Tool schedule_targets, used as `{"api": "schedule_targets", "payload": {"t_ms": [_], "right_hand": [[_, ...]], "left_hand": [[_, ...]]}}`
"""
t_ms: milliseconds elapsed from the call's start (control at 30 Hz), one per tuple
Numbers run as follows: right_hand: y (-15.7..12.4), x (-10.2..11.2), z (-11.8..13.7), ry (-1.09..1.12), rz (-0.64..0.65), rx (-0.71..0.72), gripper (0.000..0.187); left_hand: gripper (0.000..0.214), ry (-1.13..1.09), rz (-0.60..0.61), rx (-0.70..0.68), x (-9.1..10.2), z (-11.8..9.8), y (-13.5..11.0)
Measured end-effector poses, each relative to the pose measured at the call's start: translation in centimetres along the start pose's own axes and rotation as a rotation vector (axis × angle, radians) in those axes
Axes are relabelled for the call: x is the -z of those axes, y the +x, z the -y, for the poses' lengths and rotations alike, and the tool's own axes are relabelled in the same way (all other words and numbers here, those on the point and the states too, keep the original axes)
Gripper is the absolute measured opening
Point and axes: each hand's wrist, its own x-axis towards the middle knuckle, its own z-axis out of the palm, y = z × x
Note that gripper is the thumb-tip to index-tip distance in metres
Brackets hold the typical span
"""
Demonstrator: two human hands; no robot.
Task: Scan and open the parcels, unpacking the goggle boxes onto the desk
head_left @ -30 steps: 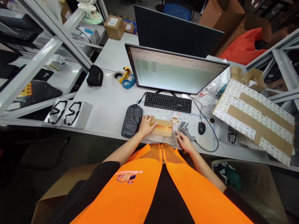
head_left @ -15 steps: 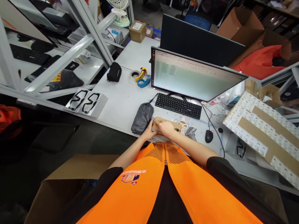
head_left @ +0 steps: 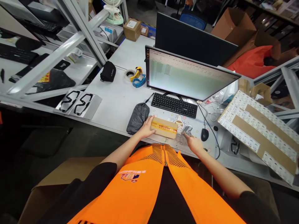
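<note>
A small, flat cardboard box (head_left: 164, 128) with yellow printed tape along it lies at the front of the desk. My left hand (head_left: 146, 129) grips its left end, thumb on the near side and fingers on the far side. Just right of the box is a grey hand-held device (head_left: 187, 129) whose exact kind is hard to make out. My right hand (head_left: 194, 143) has its fingers closed at the near end of that device, covering part of it. A grey plastic-wrapped bundle (head_left: 138, 118) rests immediately left of my left hand.
Behind the box stand a black keyboard (head_left: 174, 105) and a monitor (head_left: 187, 74). A mouse (head_left: 205, 134) with its cable sits to the right, near a large label-covered cardboard sheet (head_left: 259, 137). Tape dispensers (head_left: 139, 77) and white boxes (head_left: 87, 107) are to the left.
My right hand has left the box and moved right to the grey device. The box's taped top is now uncovered, with my left hand still at its left end. The view has shifted slightly.
</note>
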Motion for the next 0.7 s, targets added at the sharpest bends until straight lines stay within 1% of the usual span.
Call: {"api": "schedule_targets", "payload": {"t_ms": [33, 100, 167, 200, 300, 367, 400, 467, 500, 533, 567, 600, 633, 700], "right_hand": [[0.1, -1.0, -0.5, 0.06, 0.015, -0.044, 0.068], [0.9, -2.8, -0.2, 0.195, 0.009, -0.079, 0.065], [2.3, -4.3, 1.3, 0.307, -0.019, -0.077, 0.065], [3.0, -4.9, 2.2, 0.356, -0.042, -0.076, 0.067], [5.0, -6.2, 4.4, 0.532, -0.141, -0.104, 0.071], [5.6, -6.4, 5.3, 0.695, -0.28, -0.115, 0.067], [5.7, -6.4, 5.6, 0.776, -0.377, -0.11, 0.062], [5.2, -6.0, 6.2, 0.897, -0.599, -0.04, 0.051], [4.8, -5.7, 6.7, 0.913, -0.692, 0.017, 0.047], [4.2, -5.4, 7.2, 0.89, -0.757, 0.083, 0.045], [3.6, -5.1, 7.9, 0.833, -0.786, 0.149, 0.043], [3.0, -4.8, 8.6, 0.751, -0.779, 0.201, 0.04], [2.3, -4.4, 9.3, 0.658, -0.741, 0.239, 0.038], [1.3, -3.6, 10.5, 0.49, -0.621, 0.261, 0.039]], "left_hand": [[0.094, 0.07, 0.018, -0.044, 0.5, -0.7, 0.9], [0.082, 0.218, 0.101, -0.137, 1.4, -2.3, 2.9], [0.075, 0.371, 0.235, -0.198, 2.0, -3.8, 4.9], [0.074, 0.442, 0.3, -0.211, 2.2, -4.4, 5.8], [0.075, 0.592, 0.432, -0.219, 2.5, -5.8, 7.5], [0.073, 0.62, 0.482, -0.227, 2.6, -6.0, 7.8], [0.072, 0.614, 0.493, -0.228, 2.6, -5.9, 7.8], [0.07, 0.58, 0.479, -0.233, 2.5, -5.4, 7.4], [0.07, 0.56, 0.458, -0.239, 2.5, -5.0, 7.2], [0.069, 0.539, 0.435, -0.246, 2.4, -4.6, 7.0], [0.069, 0.52, 0.413, -0.252, 2.3, -4.3, 6.8], [0.068, 0.501, 0.394, -0.258, 2.1, -3.9, 6.6], [0.067, 0.483, 0.377, -0.264, 2.0, -3.5, 6.4], [0.065, 0.453, 0.348, -0.285, 1.8, -2.8, 6.2]]}}
